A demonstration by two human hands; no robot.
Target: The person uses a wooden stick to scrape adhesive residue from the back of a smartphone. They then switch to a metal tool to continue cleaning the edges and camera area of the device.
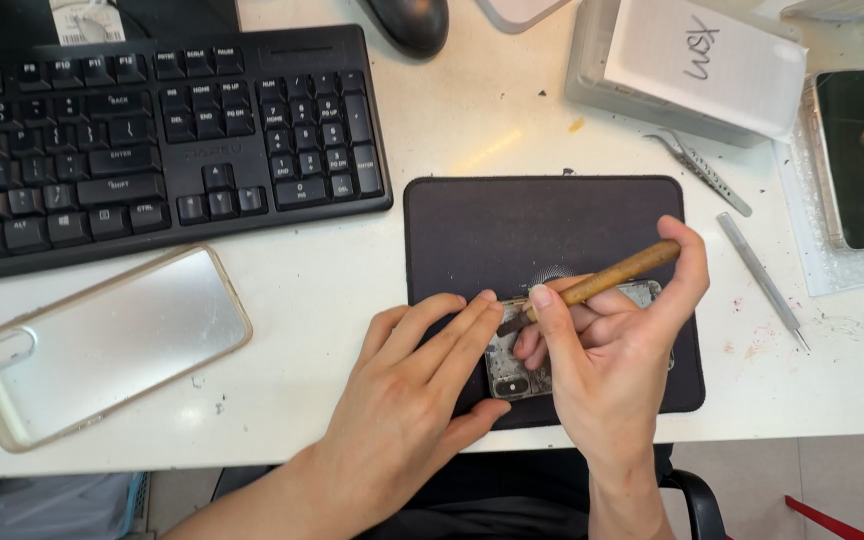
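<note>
White worktop fills the view, and up top left sits a black keyboard, with a dark mouse just beyond its corner. Centre stage, a dark work mat. Lower left of it, well apart, a clear phone case lies flat and empty. Far right, a second phone rests screen up on bubble wrap, beside a grey box with a white card on it.

Now the action: the left hand presses flat, fingers together, pinning a phone body to the mat's lower edge. Its back looks stripped and scuffed, camera opening showing, so opening-up seems well under way rather than finished. The right hand is closed in a pen grip round a wooden-handled tool, its tip at the phone's upper edge by the left fingertips.

Smallest bits: metal tweezers and a thin metal pick lie untouched to the right of the mat.
</note>
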